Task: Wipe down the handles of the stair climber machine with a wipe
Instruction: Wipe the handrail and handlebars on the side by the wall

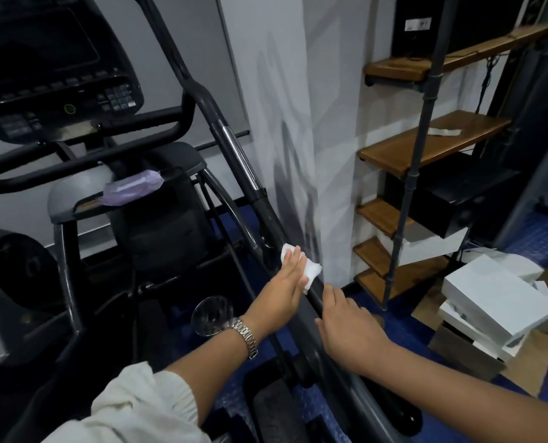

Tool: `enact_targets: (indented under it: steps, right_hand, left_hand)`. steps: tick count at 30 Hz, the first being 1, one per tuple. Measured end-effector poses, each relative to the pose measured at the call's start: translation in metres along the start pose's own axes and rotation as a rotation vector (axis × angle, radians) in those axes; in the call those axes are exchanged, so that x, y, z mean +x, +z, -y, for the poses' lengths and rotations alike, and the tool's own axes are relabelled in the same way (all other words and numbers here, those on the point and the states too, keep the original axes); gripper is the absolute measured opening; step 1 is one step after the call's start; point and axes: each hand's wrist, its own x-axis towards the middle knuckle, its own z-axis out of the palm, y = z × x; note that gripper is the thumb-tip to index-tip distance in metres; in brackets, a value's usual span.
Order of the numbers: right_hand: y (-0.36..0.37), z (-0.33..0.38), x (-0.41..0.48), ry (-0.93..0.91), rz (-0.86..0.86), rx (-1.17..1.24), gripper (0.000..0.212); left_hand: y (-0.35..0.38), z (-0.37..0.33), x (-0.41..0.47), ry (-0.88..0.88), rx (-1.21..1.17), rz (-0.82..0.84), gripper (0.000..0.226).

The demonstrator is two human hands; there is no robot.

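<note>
The stair climber's right handle rail (266,215) runs diagonally from the upper middle down to the lower right, black with a chrome section higher up. My left hand (285,282), wearing a metal watch, presses a white wipe (311,270) against the rail with straight fingers. The wipe folds over the rail and shows on both sides of my fingers. Just below it, my right hand (346,321) rests on the same rail, its fingers lying along the bar.
The machine's console (52,75) is at upper left. A purple wipes pack (132,187) lies on a ledge below it. A white wall stands close behind the rail. Wooden shelves (432,145) and stacked white boxes (490,292) fill the right side.
</note>
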Motion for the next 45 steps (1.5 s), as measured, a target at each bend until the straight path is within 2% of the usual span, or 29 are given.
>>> enact_targets:
  steps: [4,8,10,12,15,17,21,24,27,29,32,37,41,45]
  right_hand:
    - [0.002,-0.002,0.001,-0.012,0.003,0.014,0.065]
    - [0.003,-0.005,-0.001,-0.029,-0.003,0.023,0.064]
    - [0.002,-0.005,0.000,-0.030,0.004,0.018,0.065]
    - [0.001,-0.005,0.000,-0.031,0.018,0.024,0.066]
    - [0.001,-0.005,0.001,-0.047,0.017,0.029,0.066]
    - [0.000,-0.006,0.000,-0.047,0.022,0.042,0.066]
    - [-0.001,-0.007,-0.001,-0.056,0.030,0.044,0.067]
    - [0.000,-0.008,0.000,-0.058,0.025,0.038,0.067]
    - [-0.001,-0.007,0.000,-0.064,0.020,0.033,0.067]
    - [0.000,-0.008,0.000,-0.066,0.014,0.033,0.067]
    - [0.001,-0.008,-0.002,-0.068,0.005,0.019,0.066]
    - [-0.001,-0.006,0.000,-0.061,0.009,0.058,0.066]
    - [-0.002,-0.005,0.001,-0.059,-0.001,0.090,0.066]
    - [-0.001,-0.005,0.000,-0.059,-0.007,0.058,0.067]
  left_hand:
    - [-0.005,-0.001,0.029,-0.108,0.088,-0.017,0.051]
    - [-0.004,-0.001,0.052,-0.181,0.250,-0.117,0.052]
    - [-0.006,0.000,0.044,-0.119,0.284,-0.108,0.051]
    - [-0.011,0.006,0.032,-0.036,0.337,-0.030,0.050]
    - [-0.029,0.023,0.036,0.077,0.561,0.048,0.050]
    - [-0.042,0.029,0.054,0.156,0.761,0.026,0.052]
    - [-0.063,0.031,0.086,0.037,1.075,-0.020,0.052]
    - [-0.055,0.030,0.084,0.093,1.107,-0.050,0.053]
    - [-0.043,0.036,0.066,0.212,0.989,-0.015,0.046]
    - [-0.050,0.043,0.073,0.187,0.926,-0.015,0.049]
    - [-0.060,0.044,0.087,0.044,0.870,-0.062,0.054]
    - [-0.025,0.017,0.057,-0.057,0.519,-0.212,0.055]
    - [-0.013,0.000,0.060,-0.252,0.278,-0.321,0.056]
    - [-0.030,-0.006,0.077,-0.445,0.147,-0.387,0.064]
